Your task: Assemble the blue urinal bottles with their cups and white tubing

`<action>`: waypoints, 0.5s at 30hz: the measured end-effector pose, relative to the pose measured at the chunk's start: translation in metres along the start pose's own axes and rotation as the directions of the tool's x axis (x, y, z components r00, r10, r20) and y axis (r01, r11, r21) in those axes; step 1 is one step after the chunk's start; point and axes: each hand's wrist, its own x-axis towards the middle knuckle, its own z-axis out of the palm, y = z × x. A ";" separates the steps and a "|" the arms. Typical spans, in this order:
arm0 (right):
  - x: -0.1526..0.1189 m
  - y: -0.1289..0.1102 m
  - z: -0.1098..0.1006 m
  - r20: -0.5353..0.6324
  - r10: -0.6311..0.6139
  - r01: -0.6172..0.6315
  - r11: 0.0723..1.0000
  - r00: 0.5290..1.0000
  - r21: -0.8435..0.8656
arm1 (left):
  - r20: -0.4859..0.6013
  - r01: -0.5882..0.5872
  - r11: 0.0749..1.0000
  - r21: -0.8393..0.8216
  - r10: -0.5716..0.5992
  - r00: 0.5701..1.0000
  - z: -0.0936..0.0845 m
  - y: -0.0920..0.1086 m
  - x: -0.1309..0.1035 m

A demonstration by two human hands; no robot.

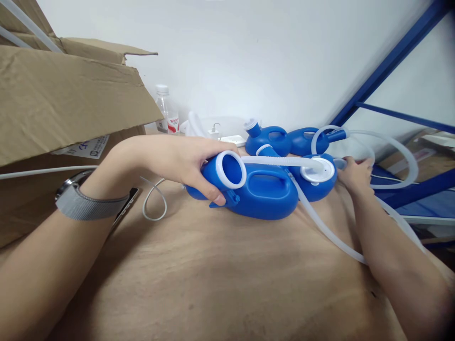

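My left hand [188, 161] is wrapped round the neck of a blue plastic urinal bottle [265, 206], which lies on its side, handle up. Its white-rimmed mouth is uncapped and faces me. Behind it, a ribbed white tube [273, 161] runs to a white round cap [317, 170] on a second blue bottle [320, 189]. Beside that bottle, at the right, my right hand [355, 175] is closed, with a translucent tube-like piece [340, 164] at its fingertips. The fingers partly hide this piece.
Two more blue bottles [268, 141] stand by the wall, one with a looped clear hose [408, 156]. An open cardboard box [71, 94] overhangs the left side. A clear drink bottle [167, 111], a white charger [213, 134] and a blue metal frame [387, 61] surround the wooden table [227, 284].
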 end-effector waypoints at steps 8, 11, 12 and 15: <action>0.007 0.000 0.006 0.138 -0.066 0.071 0.997 0.988 -0.033 | 0.009 -0.008 1.000 -0.010 0.008 1.000 0.000 -0.004 0.000; 0.011 -0.003 0.014 0.133 -0.031 0.035 0.999 0.991 -0.031 | 0.008 -0.009 1.000 -0.003 0.009 1.000 0.000 -0.004 0.000; 0.013 -0.004 0.017 0.124 -0.021 0.025 0.999 0.992 -0.029 | 0.006 -0.012 1.000 0.000 0.012 1.000 0.000 -0.004 0.000; 0.021 -0.007 0.026 0.091 -0.045 0.047 0.999 0.995 -0.021 | 0.006 -0.013 1.000 0.003 0.013 1.000 0.000 -0.004 0.001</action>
